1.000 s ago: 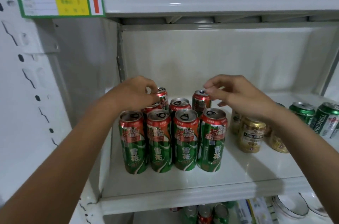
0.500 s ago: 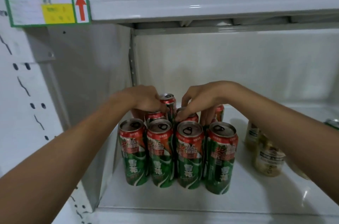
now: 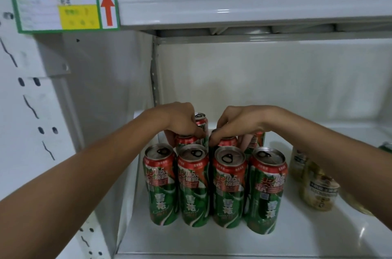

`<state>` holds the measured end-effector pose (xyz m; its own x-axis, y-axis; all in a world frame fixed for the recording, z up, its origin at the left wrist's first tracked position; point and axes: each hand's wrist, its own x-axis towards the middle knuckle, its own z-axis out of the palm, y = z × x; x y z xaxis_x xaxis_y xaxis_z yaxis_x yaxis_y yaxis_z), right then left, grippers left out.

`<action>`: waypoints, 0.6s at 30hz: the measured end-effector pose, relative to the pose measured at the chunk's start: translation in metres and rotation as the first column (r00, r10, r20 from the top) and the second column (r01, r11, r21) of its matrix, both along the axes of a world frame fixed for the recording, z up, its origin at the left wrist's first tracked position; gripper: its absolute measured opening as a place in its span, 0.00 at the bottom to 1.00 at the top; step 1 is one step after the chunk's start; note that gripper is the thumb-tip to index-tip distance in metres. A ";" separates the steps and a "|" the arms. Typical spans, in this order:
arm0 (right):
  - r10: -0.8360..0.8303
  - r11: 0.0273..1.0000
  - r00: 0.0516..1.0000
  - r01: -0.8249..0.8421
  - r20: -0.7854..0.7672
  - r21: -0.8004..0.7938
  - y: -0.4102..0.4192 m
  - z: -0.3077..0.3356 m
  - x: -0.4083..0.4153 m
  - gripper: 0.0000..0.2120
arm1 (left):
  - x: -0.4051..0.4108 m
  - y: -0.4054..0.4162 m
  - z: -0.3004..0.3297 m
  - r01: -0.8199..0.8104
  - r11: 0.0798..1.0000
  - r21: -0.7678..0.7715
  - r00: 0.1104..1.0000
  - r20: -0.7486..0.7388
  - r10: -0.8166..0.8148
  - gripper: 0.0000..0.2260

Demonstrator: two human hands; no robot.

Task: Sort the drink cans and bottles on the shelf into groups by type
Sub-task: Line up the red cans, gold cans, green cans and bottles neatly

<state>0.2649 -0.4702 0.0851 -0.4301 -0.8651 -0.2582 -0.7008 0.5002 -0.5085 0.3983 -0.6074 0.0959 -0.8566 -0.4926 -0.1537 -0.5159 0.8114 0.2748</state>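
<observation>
Left hand (image 3: 182, 125) grasped one back-row can (image 3: 185, 140); right hand (image 3: 235, 125) grasped another (image 3: 227, 142), behind four front cans (image 3: 214, 186). Gold cans (image 3: 318, 190) stood at 3 o'clock, closer in view than half a second earlier.

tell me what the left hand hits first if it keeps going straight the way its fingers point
The left hand points down and right, already gripping a second-row can. Pushing on, it would likely meet the neighbouring can under the right hand; depth is unclear.
</observation>
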 end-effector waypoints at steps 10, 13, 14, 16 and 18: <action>0.074 0.997 0.997 -0.075 -0.008 -0.022 -0.029 0.007 0.017 0.17 | 0.020 -0.015 0.018 0.019 0.999 0.031 0.990 0.140 -0.023 0.16; 0.118 0.993 0.993 -0.118 0.023 -0.009 -0.041 0.010 0.024 0.18 | 0.026 -0.016 0.017 0.042 0.999 0.013 0.981 0.187 -0.044 0.18; 0.136 0.991 0.990 -0.135 0.030 -0.003 -0.045 0.011 0.027 0.17 | 0.028 -0.015 0.016 0.050 0.999 0.011 0.979 0.198 -0.052 0.18; 0.170 0.985 0.985 -0.171 0.038 0.022 -0.051 0.012 0.032 0.16 | 0.031 -0.015 0.014 0.059 0.998 0.012 0.977 0.203 -0.061 0.16; 0.194 0.980 0.980 -0.195 0.038 0.048 -0.054 0.014 0.036 0.16 | 0.033 -0.014 0.012 0.060 0.998 0.011 0.980 0.192 -0.061 0.14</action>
